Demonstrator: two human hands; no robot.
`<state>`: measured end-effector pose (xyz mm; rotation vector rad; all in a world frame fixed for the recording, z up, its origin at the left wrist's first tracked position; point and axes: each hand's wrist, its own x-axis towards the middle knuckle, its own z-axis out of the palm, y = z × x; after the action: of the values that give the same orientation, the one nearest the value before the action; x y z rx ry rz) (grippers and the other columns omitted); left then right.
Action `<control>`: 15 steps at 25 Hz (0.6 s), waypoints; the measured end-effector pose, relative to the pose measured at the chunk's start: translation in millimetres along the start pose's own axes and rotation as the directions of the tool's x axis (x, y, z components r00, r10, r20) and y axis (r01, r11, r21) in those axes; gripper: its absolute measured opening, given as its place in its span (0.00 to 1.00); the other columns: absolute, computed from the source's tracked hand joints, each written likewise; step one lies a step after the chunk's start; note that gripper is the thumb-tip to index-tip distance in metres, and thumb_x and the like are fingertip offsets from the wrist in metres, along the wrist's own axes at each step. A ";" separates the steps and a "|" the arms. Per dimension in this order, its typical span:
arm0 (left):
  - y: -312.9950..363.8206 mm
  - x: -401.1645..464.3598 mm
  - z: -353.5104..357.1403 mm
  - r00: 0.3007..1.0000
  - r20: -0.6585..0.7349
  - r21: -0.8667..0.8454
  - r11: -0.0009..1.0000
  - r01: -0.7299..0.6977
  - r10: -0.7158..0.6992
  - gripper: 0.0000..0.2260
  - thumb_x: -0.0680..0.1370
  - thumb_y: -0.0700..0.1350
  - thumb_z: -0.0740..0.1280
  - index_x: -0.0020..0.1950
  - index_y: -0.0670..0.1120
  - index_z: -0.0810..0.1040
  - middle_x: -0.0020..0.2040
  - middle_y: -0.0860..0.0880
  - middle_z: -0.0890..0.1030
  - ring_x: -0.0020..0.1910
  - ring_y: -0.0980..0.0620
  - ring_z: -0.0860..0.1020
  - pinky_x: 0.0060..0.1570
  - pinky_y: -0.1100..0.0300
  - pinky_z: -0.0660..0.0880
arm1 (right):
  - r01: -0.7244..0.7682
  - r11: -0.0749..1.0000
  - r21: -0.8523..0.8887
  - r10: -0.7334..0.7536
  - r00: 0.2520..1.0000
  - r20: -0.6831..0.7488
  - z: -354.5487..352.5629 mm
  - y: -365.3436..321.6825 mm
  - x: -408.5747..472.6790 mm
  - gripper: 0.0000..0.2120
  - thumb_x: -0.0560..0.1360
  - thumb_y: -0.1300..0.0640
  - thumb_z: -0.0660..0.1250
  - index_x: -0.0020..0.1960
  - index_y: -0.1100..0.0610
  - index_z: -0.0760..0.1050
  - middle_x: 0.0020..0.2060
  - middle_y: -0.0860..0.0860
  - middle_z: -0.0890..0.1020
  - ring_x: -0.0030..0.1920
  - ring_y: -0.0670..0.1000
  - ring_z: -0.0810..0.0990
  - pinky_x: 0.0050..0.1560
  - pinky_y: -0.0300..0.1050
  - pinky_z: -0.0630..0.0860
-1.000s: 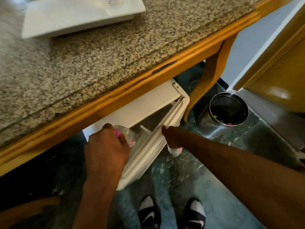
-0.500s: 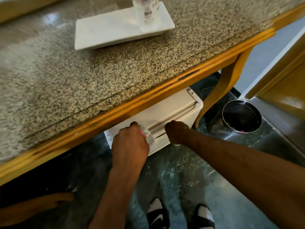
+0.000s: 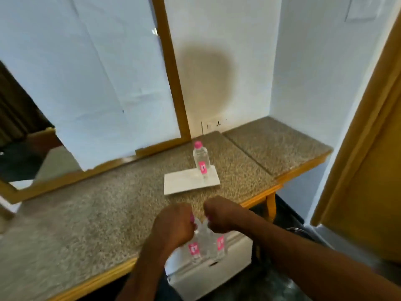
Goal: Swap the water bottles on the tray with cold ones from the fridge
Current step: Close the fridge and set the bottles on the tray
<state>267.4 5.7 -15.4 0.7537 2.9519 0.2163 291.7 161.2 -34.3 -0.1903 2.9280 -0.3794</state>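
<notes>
Presently, left hand and right hand each clench one bottle's neck; both bottles hang below the fingers. Third bottle stands upright on tray.

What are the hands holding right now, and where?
Each hand grips one clear plastic pink-labelled water bottle near its pink cap: left hand, left bottle; right hand, right bottle.

Three water bottles, one white tray, two hands, one fridge.
</notes>
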 end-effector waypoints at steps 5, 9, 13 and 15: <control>24.1 6.0 -132.7 0.993 -0.110 0.094 0.995 -0.033 0.044 0.10 0.70 0.50 0.72 0.49 0.48 0.81 0.45 0.47 0.82 0.41 0.49 0.79 0.40 0.55 0.77 | 0.032 0.998 0.052 -0.021 0.980 -0.200 -129.6 -31.4 -15.2 0.07 0.72 0.58 0.71 0.48 0.61 0.80 0.43 0.55 0.83 0.45 0.54 0.83 0.43 0.45 0.79; 19.3 32.1 -188.0 0.981 -0.192 0.091 0.996 -0.016 0.033 0.07 0.71 0.48 0.72 0.46 0.47 0.81 0.42 0.47 0.82 0.38 0.49 0.79 0.37 0.56 0.76 | 0.087 0.996 -0.006 -0.084 0.939 -0.334 -200.5 -40.0 4.7 0.13 0.72 0.57 0.71 0.33 0.54 0.70 0.29 0.46 0.71 0.34 0.48 0.76 0.30 0.36 0.65; -5.5 71.9 -191.7 0.981 -0.193 -0.017 0.999 0.033 -0.036 0.08 0.70 0.46 0.73 0.48 0.47 0.82 0.42 0.48 0.82 0.37 0.52 0.78 0.36 0.58 0.75 | 0.093 0.994 -0.049 -0.105 0.926 -0.362 -218.6 -45.3 53.7 0.14 0.72 0.60 0.70 0.34 0.54 0.66 0.31 0.48 0.71 0.37 0.51 0.75 0.37 0.42 0.69; -24.4 93.9 -181.7 0.983 -0.180 -0.033 0.999 0.034 -0.039 0.08 0.70 0.45 0.72 0.48 0.46 0.82 0.44 0.47 0.83 0.38 0.51 0.79 0.39 0.56 0.78 | 0.077 0.995 -0.059 -0.092 0.934 -0.345 -212.6 -43.9 85.8 0.13 0.72 0.60 0.71 0.35 0.55 0.68 0.32 0.49 0.72 0.38 0.52 0.76 0.39 0.42 0.70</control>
<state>152.2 8.8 155.2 0.7112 3.1217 0.3425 170.9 157.3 165.4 -0.2833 3.2876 -0.3970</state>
